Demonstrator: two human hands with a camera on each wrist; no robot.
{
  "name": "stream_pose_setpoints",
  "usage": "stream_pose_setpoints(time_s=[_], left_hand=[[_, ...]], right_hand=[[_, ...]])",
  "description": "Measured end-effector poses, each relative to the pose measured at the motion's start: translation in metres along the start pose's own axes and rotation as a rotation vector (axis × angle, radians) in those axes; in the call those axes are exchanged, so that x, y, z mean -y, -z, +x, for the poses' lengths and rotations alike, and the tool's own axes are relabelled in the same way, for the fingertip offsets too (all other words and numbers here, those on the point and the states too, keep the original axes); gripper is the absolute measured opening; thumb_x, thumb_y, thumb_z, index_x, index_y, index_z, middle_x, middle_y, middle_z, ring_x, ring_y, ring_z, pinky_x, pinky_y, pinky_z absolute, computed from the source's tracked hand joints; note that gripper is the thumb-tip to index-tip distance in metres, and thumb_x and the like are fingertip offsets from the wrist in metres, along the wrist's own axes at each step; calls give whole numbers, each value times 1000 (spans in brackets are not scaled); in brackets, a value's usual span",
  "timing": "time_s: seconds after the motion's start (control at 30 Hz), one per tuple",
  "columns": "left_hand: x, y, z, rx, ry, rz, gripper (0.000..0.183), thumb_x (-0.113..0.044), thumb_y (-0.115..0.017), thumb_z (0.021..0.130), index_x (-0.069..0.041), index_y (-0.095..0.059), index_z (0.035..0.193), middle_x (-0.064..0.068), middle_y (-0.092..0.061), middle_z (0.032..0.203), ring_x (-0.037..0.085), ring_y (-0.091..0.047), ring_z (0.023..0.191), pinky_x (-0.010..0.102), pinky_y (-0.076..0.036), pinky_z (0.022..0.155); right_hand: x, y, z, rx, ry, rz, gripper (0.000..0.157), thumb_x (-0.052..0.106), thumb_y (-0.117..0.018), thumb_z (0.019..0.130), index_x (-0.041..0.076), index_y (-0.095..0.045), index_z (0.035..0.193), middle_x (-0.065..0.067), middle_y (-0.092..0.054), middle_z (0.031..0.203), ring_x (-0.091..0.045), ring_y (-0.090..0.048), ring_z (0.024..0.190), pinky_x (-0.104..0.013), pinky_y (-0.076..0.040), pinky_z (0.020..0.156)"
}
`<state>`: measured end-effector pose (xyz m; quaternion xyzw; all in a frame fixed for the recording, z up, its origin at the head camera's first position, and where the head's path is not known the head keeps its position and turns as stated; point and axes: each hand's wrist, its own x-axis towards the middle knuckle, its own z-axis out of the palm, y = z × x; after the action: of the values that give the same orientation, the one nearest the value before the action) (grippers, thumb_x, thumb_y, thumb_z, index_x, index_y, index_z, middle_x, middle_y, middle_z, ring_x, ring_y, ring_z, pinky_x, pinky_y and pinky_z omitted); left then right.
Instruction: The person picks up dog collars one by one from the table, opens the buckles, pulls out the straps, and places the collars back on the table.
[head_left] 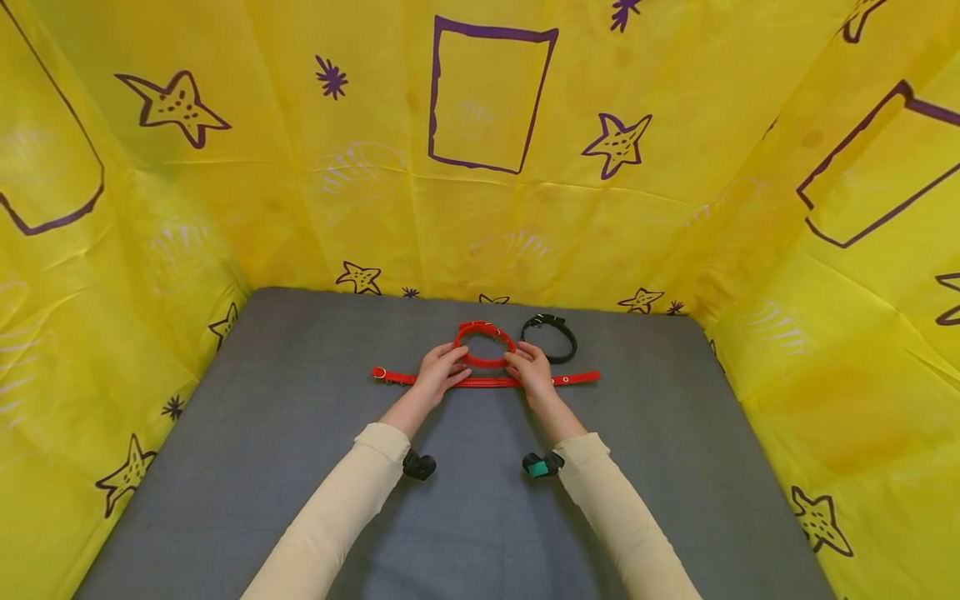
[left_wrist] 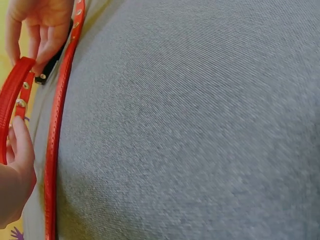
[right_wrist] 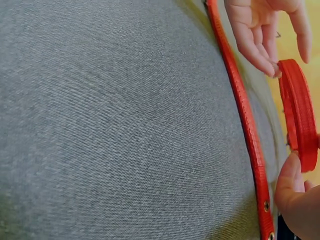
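Observation:
Both of my hands hold a red collar (head_left: 487,363) that is closed into a loop, one hand at each side. Fingertips and thumb of my left hand (head_left: 438,371) grip its left side, and those of my right hand (head_left: 531,368) its right side. Metal eyelets show on the inner face of the loop in the left wrist view. Just nearer to me, a second red collar (head_left: 487,383) lies stretched out straight, a metal ring at its left end and eyelets toward its right. My forearms and hands cross over parts of it.
Behind my right hand lies a looped black collar (head_left: 574,340). All of this is near the far edge of a grey cloth-covered table (head_left: 465,517). Yellow fabric walls (head_left: 375,217) with purple drawings rise at the back and both sides.

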<state>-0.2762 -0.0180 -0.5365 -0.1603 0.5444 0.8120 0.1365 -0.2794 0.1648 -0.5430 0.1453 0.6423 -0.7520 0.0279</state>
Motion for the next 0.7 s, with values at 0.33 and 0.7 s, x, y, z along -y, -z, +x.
stream_pose_setpoints(time_s=[0.33,0.7], left_hand=[[5,11,-6,27,-47,39,50,-2,-62,94,-5,-45,140,14,-56,110,16,-62,81,34,-56,80],[6,20,-13,74,-72,81,49,1,-62,93,-9,-50,139,22,-54,120,16,-64,84,37,-56,82]], right_hand=[[-2,6,-11,64,16,-23,57,-10,-65,86,-9,-43,138,-27,-48,124,-9,-61,72,-22,-55,70],[-6,14,-16,78,31,-60,43,-9,-64,88,-11,-53,129,-25,-56,112,-8,-64,72,-22,-55,69]])
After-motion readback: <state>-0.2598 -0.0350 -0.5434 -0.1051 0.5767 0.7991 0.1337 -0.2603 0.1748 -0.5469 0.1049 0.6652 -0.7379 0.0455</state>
